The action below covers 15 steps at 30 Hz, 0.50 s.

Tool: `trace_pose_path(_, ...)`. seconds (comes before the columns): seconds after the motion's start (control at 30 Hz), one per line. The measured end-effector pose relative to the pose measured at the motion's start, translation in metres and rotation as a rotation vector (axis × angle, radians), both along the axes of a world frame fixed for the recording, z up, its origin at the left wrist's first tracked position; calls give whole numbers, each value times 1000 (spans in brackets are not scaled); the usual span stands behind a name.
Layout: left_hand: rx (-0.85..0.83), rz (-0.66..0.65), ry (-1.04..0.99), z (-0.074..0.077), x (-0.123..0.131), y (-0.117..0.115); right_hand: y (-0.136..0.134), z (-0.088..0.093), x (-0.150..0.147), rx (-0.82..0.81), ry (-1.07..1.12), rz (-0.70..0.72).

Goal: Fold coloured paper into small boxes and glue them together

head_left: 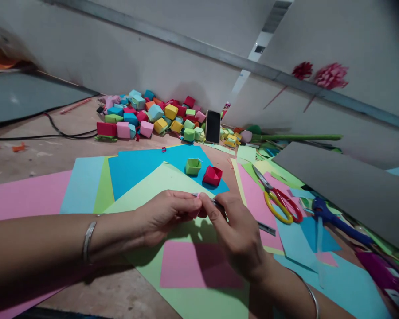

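Pinched in my left hand [166, 210] is a small folded piece of pink paper [197, 210], mostly hidden by my fingers. My right hand [241, 235] grips a slim metal craft knife [266, 228]; its rear end sticks out behind the hand and its front lies at the pink paper. Under both hands spreads a pale green sheet [153, 195], with a pink paper rectangle [182, 266] lying on it. Just beyond my fingers stand two small folded paper boxes, a green box [193, 166] and a red box [213, 176], both open at the top.
Many coloured paper boxes [156, 113] are heaped by the wall, beside an upright phone [213, 126]. To the right lie scissors [279, 201], a blue glue gun [339, 221] and paper scraps. A grey board [346, 186] leans at far right. A black cable [63, 135] crosses the left.
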<state>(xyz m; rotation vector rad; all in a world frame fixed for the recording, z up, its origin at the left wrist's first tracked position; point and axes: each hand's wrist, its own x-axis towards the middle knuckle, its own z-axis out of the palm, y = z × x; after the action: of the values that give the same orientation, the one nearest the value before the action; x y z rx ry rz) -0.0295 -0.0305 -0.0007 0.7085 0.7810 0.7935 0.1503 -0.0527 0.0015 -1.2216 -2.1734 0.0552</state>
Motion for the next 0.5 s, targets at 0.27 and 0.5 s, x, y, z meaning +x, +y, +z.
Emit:
trace_pose_path(0.27,100,-57,-22,5,-2,5,8,-4,9,7,74,94)
trace_pose_path(0.5,150,-64,64,1,-2,7,8,23,9,-704,493,81)
